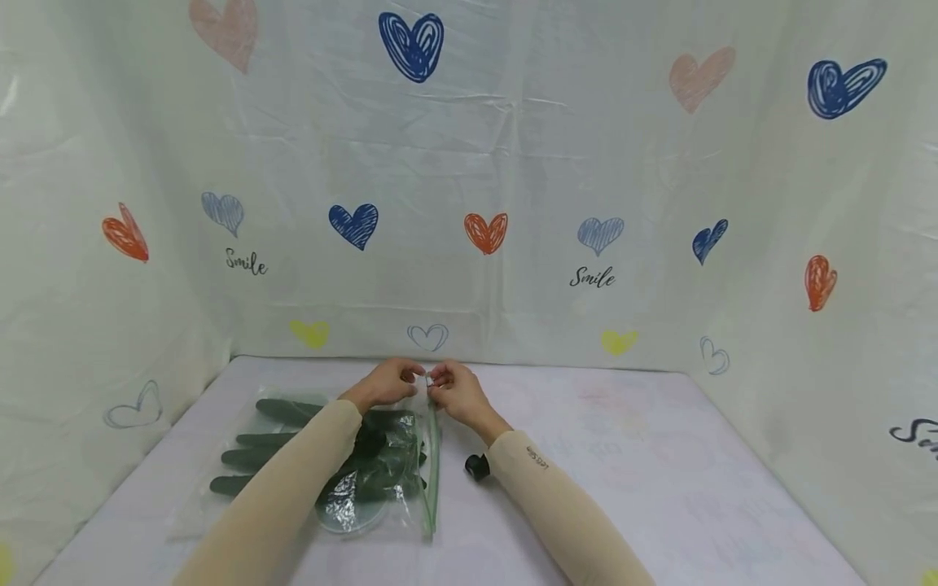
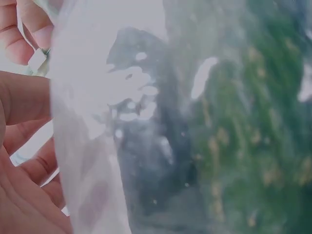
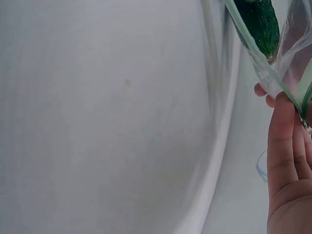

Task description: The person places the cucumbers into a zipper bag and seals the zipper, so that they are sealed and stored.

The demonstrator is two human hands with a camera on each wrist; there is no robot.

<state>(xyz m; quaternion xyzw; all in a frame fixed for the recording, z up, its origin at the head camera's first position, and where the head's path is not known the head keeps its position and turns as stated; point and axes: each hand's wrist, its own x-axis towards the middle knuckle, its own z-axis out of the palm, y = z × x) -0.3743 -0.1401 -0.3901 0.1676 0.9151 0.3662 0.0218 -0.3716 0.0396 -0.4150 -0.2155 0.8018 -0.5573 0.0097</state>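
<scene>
A clear zip bag (image 1: 399, 521) with a green zip strip (image 1: 434, 472) lies on the table, holding several long green cucumbers (image 1: 278, 411). Its strip runs away from me along the bag's right side. At the strip's far end sits a small white slider (image 2: 38, 61). My right hand (image 1: 462, 395) pinches the strip there, thumb and fingers close about the slider. From the other side, my left hand (image 1: 388, 382) grips the bag near the same end, fingers bent. Bag film covers part of the left fingers (image 2: 29, 97) in the left wrist view. One cucumber (image 3: 263, 29) shows through the film in the right wrist view.
The white table (image 1: 623, 456) meets a hanging sheet (image 1: 542, 293) with printed hearts at the back. Similar sheets rise along both sides. A round, pale disc (image 1: 352, 521) shows at the bag's near side. Small black devices (image 1: 478, 466) sit at both wrists.
</scene>
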